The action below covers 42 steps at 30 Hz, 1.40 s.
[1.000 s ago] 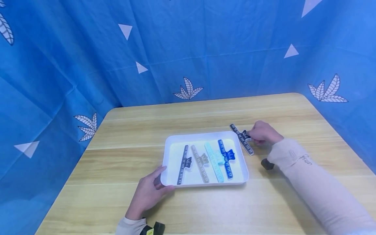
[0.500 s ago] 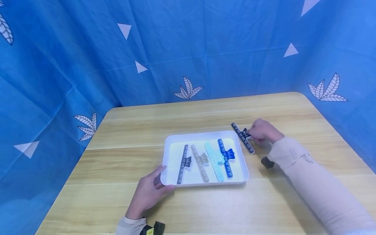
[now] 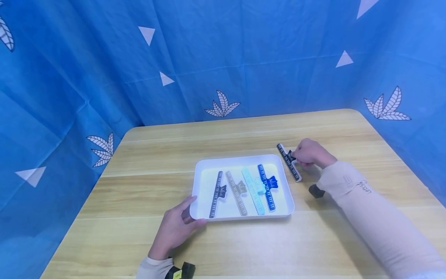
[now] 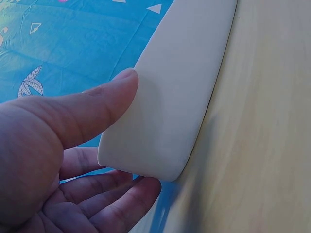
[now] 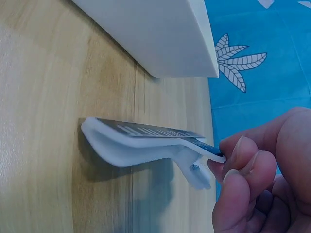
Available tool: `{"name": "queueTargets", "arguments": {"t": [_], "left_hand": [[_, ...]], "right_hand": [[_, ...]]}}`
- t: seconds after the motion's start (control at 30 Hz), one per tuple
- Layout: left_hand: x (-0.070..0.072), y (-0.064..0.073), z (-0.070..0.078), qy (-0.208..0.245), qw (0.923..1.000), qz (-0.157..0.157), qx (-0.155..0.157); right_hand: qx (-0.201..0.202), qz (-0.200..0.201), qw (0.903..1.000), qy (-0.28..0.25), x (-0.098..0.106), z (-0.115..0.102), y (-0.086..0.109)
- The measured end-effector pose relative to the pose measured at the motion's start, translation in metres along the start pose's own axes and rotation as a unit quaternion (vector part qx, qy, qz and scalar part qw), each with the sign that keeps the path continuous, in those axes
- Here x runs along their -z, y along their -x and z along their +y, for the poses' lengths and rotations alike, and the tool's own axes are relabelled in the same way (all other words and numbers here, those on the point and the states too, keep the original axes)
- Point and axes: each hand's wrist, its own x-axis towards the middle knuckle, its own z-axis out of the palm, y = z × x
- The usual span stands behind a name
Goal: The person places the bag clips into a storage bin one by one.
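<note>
My right hand pinches the handle of a black clip with a piano-key strip, just right of the white tray. In the right wrist view the clip is tilted, its far end low by the table; thumb and fingertips hold its dark upper tab. My left hand holds the tray's front left corner, thumb against the front wall in the left wrist view and fingers round the side. Inside lie a black clip, a grey-brown clip, a pale turquoise clip and a blue clip.
A wood-grain table carries the tray near its middle. Behind it and along the left hangs a blue curtain with leaf and triangle prints. A dark wrist camera sits under the right sleeve.
The clip in my right hand has shifted slightly right and away from me, and turned a little, showing more of its white side. My left hand stays at the tray corner.
</note>
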Motion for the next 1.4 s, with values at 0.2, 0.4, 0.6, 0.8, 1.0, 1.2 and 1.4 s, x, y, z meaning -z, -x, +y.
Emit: {"name": "queueTargets", "arguments": {"t": [0.2,0.4,0.6,0.8,1.0,1.2,1.4], "left_hand": [[-0.001,-0.001,-0.002,-0.004,1.0000,0.002,0.005],[-0.001,-0.001,-0.004,-0.012,0.9998,0.001,0.015],[-0.001,0.000,-0.003,-0.010,0.9999,0.001,0.010],[-0.002,-0.001,-0.003,-0.011,0.9999,0.006,0.002],[-0.002,0.000,-0.002,-0.017,0.9998,0.004,0.000],[-0.001,0.001,-0.001,-0.012,0.9999,0.003,0.004],[-0.001,0.001,-0.001,-0.009,1.0000,0.002,0.001]], "right_hand": [[0.005,0.007,1.0000,0.004,0.001,-0.001,0.001],[0.013,0.013,0.9998,0.002,0.002,-0.003,0.004],[0.018,0.023,0.9996,0.005,0.002,-0.004,0.005],[0.013,0.032,0.9993,0.014,0.003,-0.006,0.005],[0.012,0.035,0.9992,0.011,0.005,-0.008,0.008],[0.013,0.040,0.9991,0.011,0.005,-0.009,0.009],[0.018,0.042,0.9989,0.007,0.006,-0.013,0.012]]}}
